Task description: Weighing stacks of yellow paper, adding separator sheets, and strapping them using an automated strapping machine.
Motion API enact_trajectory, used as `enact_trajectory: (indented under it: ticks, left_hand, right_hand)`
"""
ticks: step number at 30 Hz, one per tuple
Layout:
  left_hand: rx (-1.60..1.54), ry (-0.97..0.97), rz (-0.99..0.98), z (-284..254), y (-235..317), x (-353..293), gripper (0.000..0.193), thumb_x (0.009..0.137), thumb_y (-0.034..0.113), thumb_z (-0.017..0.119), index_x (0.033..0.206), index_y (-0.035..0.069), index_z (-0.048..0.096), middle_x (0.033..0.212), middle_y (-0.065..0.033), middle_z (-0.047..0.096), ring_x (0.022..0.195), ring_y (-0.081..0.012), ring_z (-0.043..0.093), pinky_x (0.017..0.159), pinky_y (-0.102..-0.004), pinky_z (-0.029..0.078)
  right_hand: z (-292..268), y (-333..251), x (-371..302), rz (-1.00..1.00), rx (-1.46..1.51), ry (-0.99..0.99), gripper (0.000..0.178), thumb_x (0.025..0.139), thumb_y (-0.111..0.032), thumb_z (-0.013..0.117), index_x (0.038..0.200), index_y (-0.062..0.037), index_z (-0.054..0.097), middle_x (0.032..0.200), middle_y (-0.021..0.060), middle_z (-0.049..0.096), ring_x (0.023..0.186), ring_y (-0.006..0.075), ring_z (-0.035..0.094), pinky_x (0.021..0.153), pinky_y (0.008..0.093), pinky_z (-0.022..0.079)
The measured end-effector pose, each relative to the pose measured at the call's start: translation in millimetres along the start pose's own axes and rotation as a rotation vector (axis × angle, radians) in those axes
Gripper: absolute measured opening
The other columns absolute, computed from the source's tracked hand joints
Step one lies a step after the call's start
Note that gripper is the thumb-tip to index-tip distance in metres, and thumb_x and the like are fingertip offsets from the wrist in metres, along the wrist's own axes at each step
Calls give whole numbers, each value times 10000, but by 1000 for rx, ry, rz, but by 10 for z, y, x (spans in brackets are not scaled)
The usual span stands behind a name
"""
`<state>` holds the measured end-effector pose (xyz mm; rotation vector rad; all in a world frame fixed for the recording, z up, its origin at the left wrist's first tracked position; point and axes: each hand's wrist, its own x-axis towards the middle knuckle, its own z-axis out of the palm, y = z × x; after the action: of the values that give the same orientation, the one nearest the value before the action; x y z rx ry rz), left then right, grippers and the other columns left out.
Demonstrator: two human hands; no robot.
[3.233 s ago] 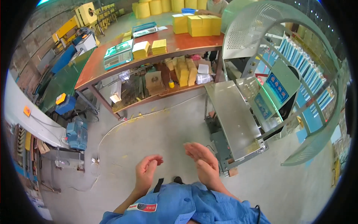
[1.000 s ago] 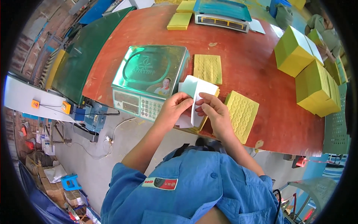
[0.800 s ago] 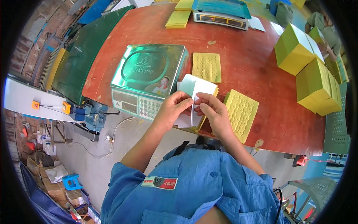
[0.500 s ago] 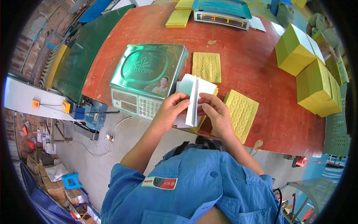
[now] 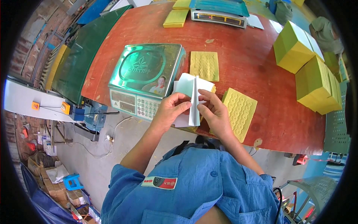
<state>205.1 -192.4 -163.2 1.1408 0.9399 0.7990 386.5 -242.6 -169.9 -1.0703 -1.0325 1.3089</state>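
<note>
A folded white paper sheet [image 5: 192, 114] stands up between my hands, its crease running away from me. My left hand [image 5: 169, 112] pinches it between thumb and fingers on the left side. My right hand [image 5: 216, 112] is at the sheet's right side, fingers spread and curved, thumb near the paper. More white sheets [image 5: 181, 120] lie beneath, over a yellow stack whose edge peeks out. Nearby are two embossed yellow paper stacks, one beyond the sheets [image 5: 204, 66] and one right of my hand [image 5: 239, 114], partly covered by my right wrist.
A digital scale [image 5: 147, 71] with a shiny metal pan stands left of my hands on the red table [image 5: 253, 67]. Farther off are another scale [image 5: 220, 18] and a flat yellow stack [image 5: 176, 18]. Tall yellow paper blocks [image 5: 294, 46] line the right side, with a person [image 5: 326, 35] beyond.
My right hand's fingers have spread and come away from the white sheet's edge. My left hand keeps its pinch, and the folded sheet stands a little differently.
</note>
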Motion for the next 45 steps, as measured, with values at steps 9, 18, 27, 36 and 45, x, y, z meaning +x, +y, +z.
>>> enact_trajectory:
  ticks: [9,18,27,36,45]
  left_hand:
    - [11,36,88,47,-10,-38,255,949,70,624,1198,17,606,1020,-59,664,911,-101,615,819,-251,505]
    - [157,78,102,136,-14,-54,138,958,88,628,1076,20,649,910,22,611,830,-40,534,746,-200,439]
    - [180,70,94,97,-56,-10,123,949,142,674,977,23,666,861,32,611,781,-31,518,697,-200,432]
    - [204,148,104,102,-91,-65,104,952,122,652,969,22,674,825,39,605,764,-35,523,692,-201,430]
    - [252,171,179,141,-130,-99,112,953,64,611,1041,16,660,856,25,609,792,-50,534,727,-220,448]
  right_hand:
    - [-30,87,9,-22,32,50,335,935,3,619,1270,-15,604,1057,62,629,874,100,599,749,256,516]
    - [-21,120,-7,-153,-254,54,259,877,42,627,1127,-14,672,1026,84,657,867,146,620,774,285,525]
    - [-18,126,-21,-154,-264,64,279,857,56,629,1125,-9,664,1019,98,661,852,164,634,742,281,531]
    - [-25,-55,-70,-437,-568,293,305,836,60,655,1123,-43,652,1084,140,642,749,204,636,634,305,530]
    - [75,-59,28,-199,-450,127,298,910,-131,669,1135,53,608,844,198,698,696,262,698,662,362,559]
